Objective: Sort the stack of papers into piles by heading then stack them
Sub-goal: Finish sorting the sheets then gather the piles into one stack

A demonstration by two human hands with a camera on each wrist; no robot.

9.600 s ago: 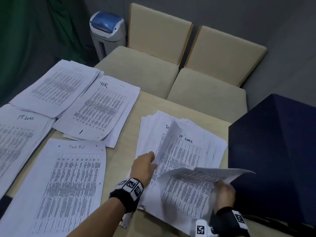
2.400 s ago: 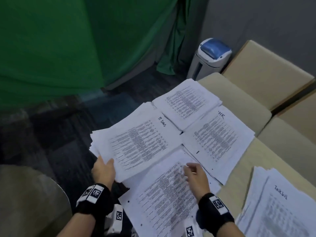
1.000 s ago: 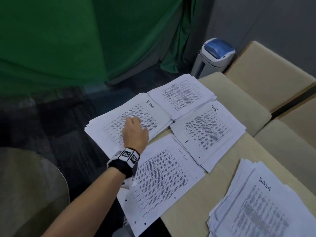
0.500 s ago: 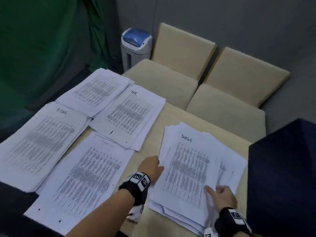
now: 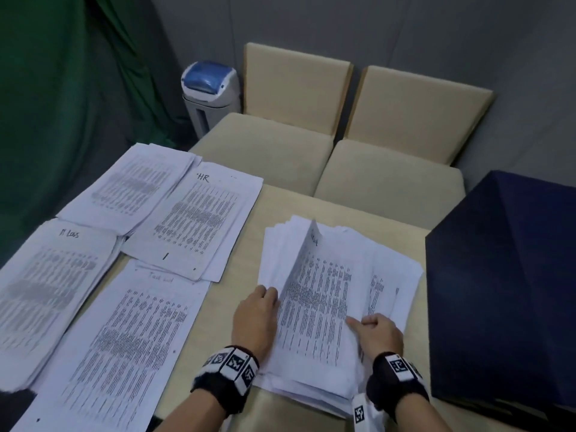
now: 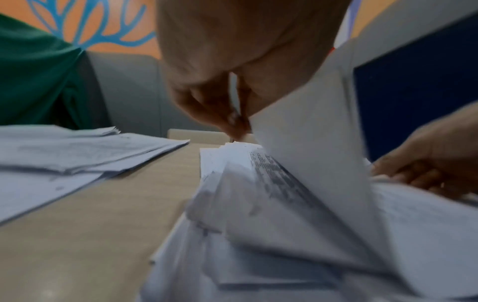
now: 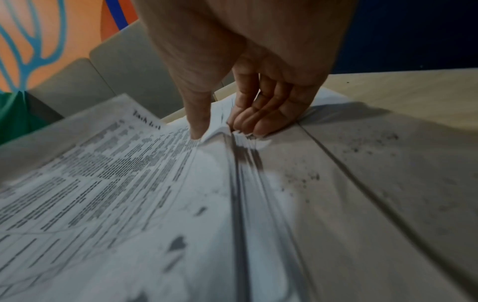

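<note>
The unsorted stack of papers (image 5: 386,275) lies on the table to the right of centre. Its top sheet (image 5: 314,310), headed Task List (image 7: 147,120), is tilted with its left edge raised. My left hand (image 5: 268,294) pinches that raised left edge (image 6: 310,143), fingers curled (image 6: 232,120). My right hand (image 5: 358,322) holds the sheet's right edge, thumb (image 7: 196,126) on top and fingers (image 7: 248,126) tucked against the sheets below. Sorted piles lie on the left: IT Logs (image 5: 46,291), Task List (image 5: 124,338), HR (image 5: 199,226) and a far pile (image 5: 134,185) whose heading is unreadable.
A dark blue box (image 5: 505,291) stands close against the stack's right side. Two beige chairs (image 5: 274,151) sit beyond the table's far edge, with a white and blue bin (image 5: 208,88) behind them. A strip of bare table (image 5: 246,238) separates the piles from the stack.
The top sheet lay flat half a second ago; now its left edge is lifted by my left hand. My right hand stays at the sheet's right edge.
</note>
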